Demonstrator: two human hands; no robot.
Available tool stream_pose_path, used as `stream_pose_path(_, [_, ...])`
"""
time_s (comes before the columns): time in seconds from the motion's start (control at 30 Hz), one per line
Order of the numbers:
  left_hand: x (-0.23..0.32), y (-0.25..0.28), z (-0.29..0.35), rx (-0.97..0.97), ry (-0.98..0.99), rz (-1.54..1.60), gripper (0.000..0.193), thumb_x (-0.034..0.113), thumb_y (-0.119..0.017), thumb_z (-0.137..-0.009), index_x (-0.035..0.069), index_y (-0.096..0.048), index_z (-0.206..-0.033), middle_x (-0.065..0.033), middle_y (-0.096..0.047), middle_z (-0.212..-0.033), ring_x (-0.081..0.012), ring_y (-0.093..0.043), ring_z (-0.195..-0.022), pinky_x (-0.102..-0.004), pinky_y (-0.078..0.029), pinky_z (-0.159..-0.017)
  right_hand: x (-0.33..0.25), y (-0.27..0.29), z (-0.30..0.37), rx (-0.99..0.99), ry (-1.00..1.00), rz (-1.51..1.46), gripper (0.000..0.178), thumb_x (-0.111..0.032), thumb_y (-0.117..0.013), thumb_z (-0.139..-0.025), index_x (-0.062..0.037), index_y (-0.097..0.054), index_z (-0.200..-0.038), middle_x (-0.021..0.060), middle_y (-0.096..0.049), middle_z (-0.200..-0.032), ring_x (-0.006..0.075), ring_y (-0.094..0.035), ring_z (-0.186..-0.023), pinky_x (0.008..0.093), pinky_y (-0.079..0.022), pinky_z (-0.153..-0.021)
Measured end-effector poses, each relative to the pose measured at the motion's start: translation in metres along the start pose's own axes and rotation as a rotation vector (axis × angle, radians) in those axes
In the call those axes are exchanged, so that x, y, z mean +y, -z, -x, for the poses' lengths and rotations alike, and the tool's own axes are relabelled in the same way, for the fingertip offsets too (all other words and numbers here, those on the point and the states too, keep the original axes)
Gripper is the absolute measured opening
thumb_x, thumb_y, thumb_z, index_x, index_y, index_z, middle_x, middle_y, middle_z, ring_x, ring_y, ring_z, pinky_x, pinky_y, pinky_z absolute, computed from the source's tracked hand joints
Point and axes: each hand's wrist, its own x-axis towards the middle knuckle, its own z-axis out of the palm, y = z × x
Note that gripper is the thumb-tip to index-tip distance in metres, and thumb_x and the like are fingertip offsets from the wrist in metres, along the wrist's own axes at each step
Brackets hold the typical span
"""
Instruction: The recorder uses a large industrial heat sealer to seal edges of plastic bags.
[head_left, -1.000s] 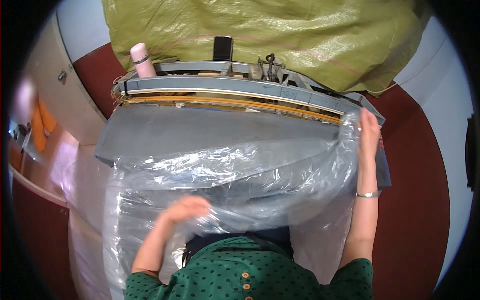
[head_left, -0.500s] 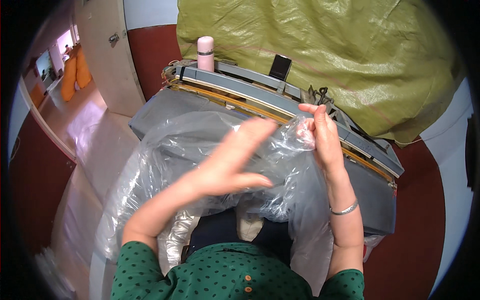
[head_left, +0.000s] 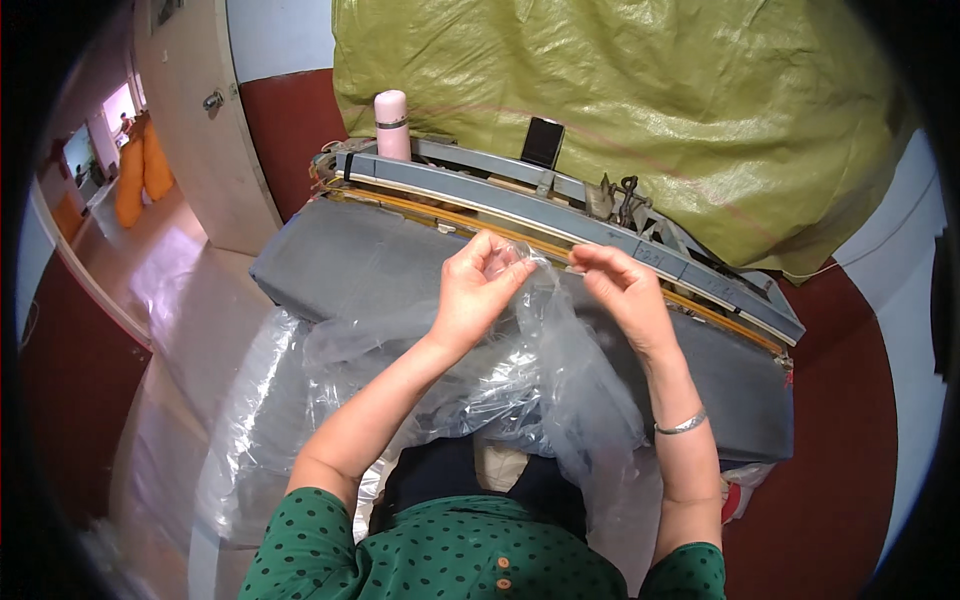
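Note:
A large sheet or bag of clear plastic film [head_left: 575, 375] spreads over my lap and the front of the grey work surface [head_left: 365, 255]. One gathered part of it rises to my left hand [head_left: 470, 298], which pinches it between thumb and fingers. Just to the right, my right hand [head_left: 635, 305] has its fingers loosely curved and apart, close beside the gathered film, with nothing visible in them. A silver bracelet [head_left: 682, 422] circles my right wrist. The rest of the film falls in folds on both sides of my legs.
Behind the work surface runs a long grey metal bar [head_left: 480, 204] above a yellow strip [head_left: 425, 207]. A pink flask [head_left: 392, 125], a dark phone [head_left: 542, 142] and dark scissors [head_left: 629, 200] stand or lie along it. An olive tarp [head_left: 620, 90] hangs behind; a door [head_left: 200, 120] stands at left.
My left hand has swept up and in, and now grips the gathered film. My right hand has let that part go and loosened its fingers. The film has slid lower, baring more work surface.

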Motion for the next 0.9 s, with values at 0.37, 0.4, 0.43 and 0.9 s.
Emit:
stream_pose_path(0.37, [-0.008, 0.025, 0.008, 0.041, -0.118, -0.379, 0.029, 0.012, -0.067, -0.07, 0.003, -0.043, -0.058, -0.0038, -0.042, -0.051, -0.0064, -0.039, -0.05, -0.0239, -0.035, -0.045, 0.02, -0.045, -0.008, 0.073, 0.234, 0.144, 0.014, 0.001, -0.063, -0.068, -0.001, -0.063, -0.082, 0.005, -0.057, -0.074, 0.0113, -0.052, -0.071, 0.0213, -0.041, -0.06])
stream_pose_path(0.4, [-0.007, 0.034, 0.01, 0.07, -0.115, -0.401, 0.029, 0.012, -0.067, -0.07, 0.003, -0.043, -0.058, -0.0038, -0.042, -0.051, -0.0064, -0.039, -0.05, -0.0239, -0.035, -0.045, 0.023, -0.048, -0.009, 0.092, 0.233, 0.119, 0.011, 0.001, -0.062, -0.069, -0.0007, -0.063, -0.08, 0.0055, -0.057, -0.076, 0.0119, -0.053, -0.072, 0.0215, -0.041, -0.061])
stream_pose_path(0.43, [-0.006, 0.044, 0.012, -0.076, -0.205, -0.39, 0.023, 0.014, -0.065, -0.072, 0.002, -0.048, -0.063, -0.0062, -0.046, -0.054, -0.0085, -0.044, -0.052, -0.0253, -0.038, -0.047, 0.029, -0.049, -0.011, 0.099, 0.239, 0.083, 0.008, 0.001, -0.061, -0.071, -0.0004, -0.062, -0.078, 0.006, -0.057, -0.077, 0.0125, -0.053, -0.074, 0.0218, -0.041, -0.062])
stream_pose_path(0.9, [-0.107, 0.295, 0.203, -1.146, 0.686, -0.848, 0.024, 0.027, -0.053, -0.078, 0.004, -0.059, -0.084, -0.0119, -0.059, -0.069, -0.0235, -0.053, -0.058, -0.0376, -0.042, -0.056, 0.131, 0.258, 0.209, 1.163, -0.108, 0.487, 0.037, -0.025, -0.047, -0.085, -0.0006, -0.048, -0.112, 0.0138, -0.054, -0.105, 0.0246, -0.052, -0.09, 0.0335, -0.04, -0.078])
